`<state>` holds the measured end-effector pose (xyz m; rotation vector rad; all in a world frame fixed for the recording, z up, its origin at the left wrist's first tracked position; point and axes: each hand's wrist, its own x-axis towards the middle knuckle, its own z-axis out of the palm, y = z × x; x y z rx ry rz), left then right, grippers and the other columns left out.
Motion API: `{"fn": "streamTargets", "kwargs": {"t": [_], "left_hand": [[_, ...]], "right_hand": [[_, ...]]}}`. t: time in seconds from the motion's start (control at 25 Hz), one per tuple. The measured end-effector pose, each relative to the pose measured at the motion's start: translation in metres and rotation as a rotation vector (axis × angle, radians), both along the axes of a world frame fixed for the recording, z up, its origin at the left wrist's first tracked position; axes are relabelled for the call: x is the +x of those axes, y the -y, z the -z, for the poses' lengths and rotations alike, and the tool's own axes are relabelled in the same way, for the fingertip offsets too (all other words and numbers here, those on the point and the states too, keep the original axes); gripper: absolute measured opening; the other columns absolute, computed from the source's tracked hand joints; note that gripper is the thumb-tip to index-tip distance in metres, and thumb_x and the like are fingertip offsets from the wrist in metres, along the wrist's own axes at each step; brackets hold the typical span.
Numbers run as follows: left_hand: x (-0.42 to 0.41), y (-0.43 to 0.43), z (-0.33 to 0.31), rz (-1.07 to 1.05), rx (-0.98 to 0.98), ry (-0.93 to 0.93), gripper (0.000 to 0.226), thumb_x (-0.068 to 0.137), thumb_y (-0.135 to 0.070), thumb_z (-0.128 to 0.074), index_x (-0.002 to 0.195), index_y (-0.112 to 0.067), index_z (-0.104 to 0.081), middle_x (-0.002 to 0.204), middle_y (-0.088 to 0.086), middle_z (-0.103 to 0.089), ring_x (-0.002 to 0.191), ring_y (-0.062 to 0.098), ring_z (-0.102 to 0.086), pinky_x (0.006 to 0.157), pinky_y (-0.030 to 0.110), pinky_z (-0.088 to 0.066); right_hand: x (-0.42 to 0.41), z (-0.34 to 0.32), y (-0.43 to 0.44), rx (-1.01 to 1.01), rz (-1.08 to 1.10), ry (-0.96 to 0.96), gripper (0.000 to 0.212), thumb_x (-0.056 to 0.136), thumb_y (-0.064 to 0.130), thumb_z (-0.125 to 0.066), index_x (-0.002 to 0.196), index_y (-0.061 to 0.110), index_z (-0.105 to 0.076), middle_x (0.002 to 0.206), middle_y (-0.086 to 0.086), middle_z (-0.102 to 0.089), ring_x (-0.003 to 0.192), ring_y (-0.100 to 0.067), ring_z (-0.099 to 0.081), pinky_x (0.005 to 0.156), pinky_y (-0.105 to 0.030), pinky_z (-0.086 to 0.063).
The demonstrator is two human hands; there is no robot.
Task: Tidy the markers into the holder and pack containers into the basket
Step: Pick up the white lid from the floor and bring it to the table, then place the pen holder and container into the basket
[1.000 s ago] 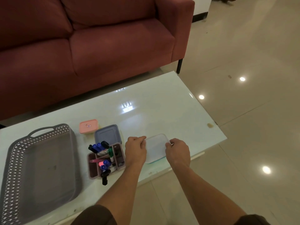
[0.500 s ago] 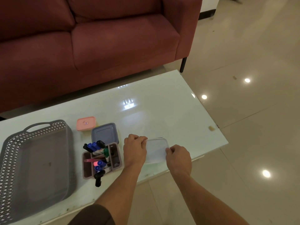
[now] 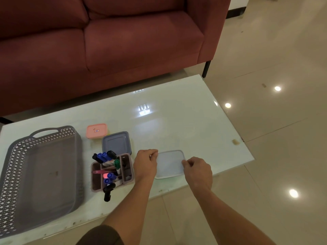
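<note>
A pale translucent container [image 3: 170,163] with a flat lid sits near the table's front edge. My left hand [image 3: 146,162] grips its left side and my right hand [image 3: 198,171] pinches its right side. Left of it stands a mauve marker holder [image 3: 96,177] with several blue, black and green markers [image 3: 106,157] sticking out of it. Behind the holder lie a blue-grey lidded container [image 3: 116,143] and a small pink container [image 3: 96,130]. A grey perforated basket [image 3: 41,172] with nothing in it stands at the far left.
The glossy white table [image 3: 177,124] ends just right of my right hand, with tiled floor [image 3: 283,156] beyond. A dark red sofa [image 3: 115,41] runs along the far side.
My hands stay on the pale container's two sides. The view has shifted slightly, and the container looks a little nearer the holder.
</note>
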<state>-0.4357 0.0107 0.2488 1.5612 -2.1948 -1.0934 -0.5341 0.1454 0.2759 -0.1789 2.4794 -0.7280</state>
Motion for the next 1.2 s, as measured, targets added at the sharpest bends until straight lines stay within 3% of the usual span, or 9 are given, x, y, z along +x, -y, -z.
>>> {"fn": "streamTargets", "kwargs": {"t": [0.16, 0.36, 0.56, 0.72, 0.84, 0.92, 1.04, 1.12, 1.2], "left_hand": [[0.000, -0.009, 0.005, -0.254, 0.166, -0.119, 0.019, 0.092, -0.028, -0.070, 0.105, -0.017, -0.077, 0.099, -0.005, -0.073, 0.097, 0.016, -0.067, 0.082, 0.024, -0.048], [-0.002, -0.011, 0.005, -0.431, 0.327, -0.155, 0.012, 0.086, -0.037, -0.074, 0.084, -0.027, -0.070, 0.086, -0.007, -0.071, 0.086, 0.016, -0.065, 0.079, 0.030, -0.053], [-0.004, -0.015, 0.003, -0.507, 0.337, -0.175, 0.018, 0.084, -0.040, -0.077, 0.089, -0.022, -0.076, 0.089, -0.004, -0.074, 0.083, 0.015, -0.065, 0.071, 0.026, -0.048], [-0.014, -0.004, -0.015, -0.376, 0.260, 0.011, 0.024, 0.091, -0.039, -0.069, 0.099, -0.019, -0.078, 0.099, 0.000, -0.076, 0.079, 0.016, -0.061, 0.069, 0.023, -0.040], [-0.028, 0.014, -0.023, -0.251, 0.212, 0.132, 0.026, 0.097, -0.031, -0.059, 0.115, -0.018, -0.073, 0.119, 0.004, -0.071, 0.105, 0.026, -0.066, 0.081, 0.028, -0.047], [-0.028, 0.019, -0.031, -0.171, 0.169, 0.212, 0.032, 0.101, -0.027, -0.051, 0.129, -0.016, -0.063, 0.131, 0.006, -0.064, 0.118, 0.028, -0.060, 0.092, 0.031, -0.047], [-0.007, 0.013, -0.055, 0.022, -0.054, 0.009, 0.037, 0.103, -0.029, -0.047, 0.138, -0.021, -0.056, 0.132, 0.000, -0.061, 0.118, 0.020, -0.059, 0.100, 0.034, -0.048], [0.018, 0.020, -0.077, 0.036, -0.256, -0.204, 0.031, 0.101, -0.026, -0.049, 0.128, -0.022, -0.064, 0.118, -0.003, -0.065, 0.108, 0.015, -0.060, 0.093, 0.030, -0.049], [0.053, 0.047, -0.095, -0.187, -0.406, -0.211, 0.029, 0.101, -0.026, -0.046, 0.120, -0.019, -0.067, 0.110, 0.001, -0.067, 0.101, 0.019, -0.060, 0.083, 0.029, -0.047]], "right_hand": [[-0.012, -0.002, 0.003, -0.010, 0.003, 0.093, 0.021, 0.090, 0.038, -0.067, 0.079, 0.021, -0.070, 0.070, 0.001, -0.070, 0.067, -0.022, -0.069, 0.068, -0.032, -0.057], [-0.023, -0.003, 0.005, -0.060, 0.045, 0.219, 0.014, 0.090, 0.029, -0.070, 0.085, 0.016, -0.071, 0.071, -0.003, -0.072, 0.052, -0.020, -0.072, 0.071, -0.038, -0.064], [-0.022, 0.007, 0.002, -0.142, 0.050, 0.233, 0.017, 0.092, 0.025, -0.070, 0.083, 0.011, -0.066, 0.075, -0.004, -0.070, 0.054, -0.020, -0.070, 0.070, -0.044, -0.064], [-0.023, 0.006, 0.006, -0.167, 0.022, 0.126, 0.018, 0.093, 0.027, -0.069, 0.080, 0.015, -0.068, 0.070, -0.002, -0.070, 0.053, -0.024, -0.071, 0.069, -0.042, -0.063], [-0.032, 0.010, 0.015, -0.172, 0.002, 0.061, 0.020, 0.094, 0.034, -0.068, 0.089, 0.015, -0.074, 0.075, -0.002, -0.073, 0.066, -0.028, -0.073, 0.077, -0.043, -0.061], [-0.031, 0.011, 0.017, -0.090, -0.035, 0.021, 0.032, 0.093, 0.042, -0.067, 0.106, 0.014, -0.075, 0.096, -0.005, -0.075, 0.085, -0.029, -0.072, 0.084, -0.036, -0.056], [-0.015, -0.005, 0.018, -0.059, -0.011, -0.187, 0.045, 0.094, 0.049, -0.062, 0.123, 0.015, -0.066, 0.120, -0.007, -0.063, 0.099, -0.028, -0.066, 0.079, -0.035, -0.047], [0.001, -0.027, 0.033, -0.145, -0.035, -0.327, 0.033, 0.097, 0.042, -0.060, 0.115, 0.016, -0.069, 0.113, -0.006, -0.064, 0.093, -0.027, -0.066, 0.075, -0.033, -0.044], [0.019, -0.040, 0.060, -0.253, -0.199, -0.323, 0.019, 0.097, 0.028, -0.060, 0.099, 0.016, -0.075, 0.096, -0.006, -0.071, 0.084, -0.027, -0.068, 0.070, -0.029, -0.043]]}}
